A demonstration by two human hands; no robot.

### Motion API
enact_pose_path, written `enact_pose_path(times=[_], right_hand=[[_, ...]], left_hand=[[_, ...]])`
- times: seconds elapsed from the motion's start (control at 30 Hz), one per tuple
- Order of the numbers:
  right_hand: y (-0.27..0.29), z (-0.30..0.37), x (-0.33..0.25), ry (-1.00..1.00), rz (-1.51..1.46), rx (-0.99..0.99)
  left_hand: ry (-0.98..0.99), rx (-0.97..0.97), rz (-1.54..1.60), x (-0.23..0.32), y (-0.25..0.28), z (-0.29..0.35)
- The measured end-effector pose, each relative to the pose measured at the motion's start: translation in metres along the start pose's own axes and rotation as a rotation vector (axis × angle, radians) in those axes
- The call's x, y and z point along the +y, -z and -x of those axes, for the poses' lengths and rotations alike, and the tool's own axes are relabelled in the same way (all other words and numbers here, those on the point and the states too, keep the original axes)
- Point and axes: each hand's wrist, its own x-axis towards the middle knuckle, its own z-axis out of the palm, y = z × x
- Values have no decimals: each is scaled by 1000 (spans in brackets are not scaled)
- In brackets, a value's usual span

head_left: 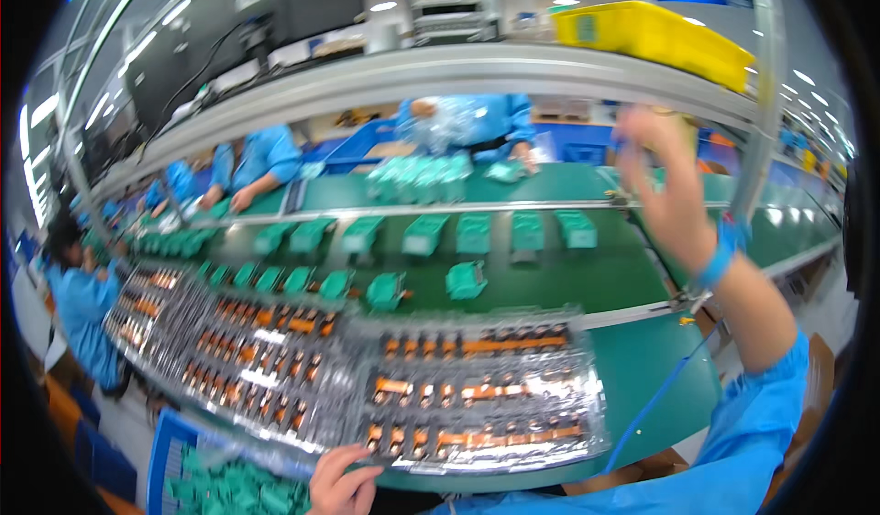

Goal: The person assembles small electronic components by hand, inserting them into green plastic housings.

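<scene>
My left hand is at the near edge of a clear plastic tray, its fingers a little apart and nothing visible in them. Rows of small orange-and-black parts sit in that tray. My right hand is raised at the right, near the metal frame above the conveyor. Motion smears its fingers, so whether they hold anything is unclear. A blue band circles the right wrist, and a blue cord runs over the green table. Green-wrapped pieces stand in rows on the green belt.
More filled trays lie to the left. Below them, a blue bin holds green pieces. Overhead crosses a metal beam carrying a yellow bin. Across the belt, a person in blue handles clear bags; other people work at the left.
</scene>
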Motion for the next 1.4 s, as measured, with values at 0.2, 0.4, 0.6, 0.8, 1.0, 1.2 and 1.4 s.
enact_pose_path(times=[0.2,0.4,0.6,0.8,1.0,1.2,1.4], right_hand=[[-77,85,-115,155,-487,-1457],[-196,120,-143,-130,-595,-1149],[-218,121,-188,-71,-536,-1196],[-215,123,-201,-151,-587,-1146],[-236,147,-196,-689,-783,-1107],[-247,152,-195,-630,-746,-1069],[-213,121,-175,-1302,-1282,-1104]], left_hand=[[15,60,-168,-16,24,25],[329,239,-540,-14,105,98],[980,430,-803,-15,175,225],[1082,307,-924,-21,193,286],[981,204,-557,-62,177,228],[954,-87,-547,-111,171,213],[1223,-686,-589,-139,153,224]])
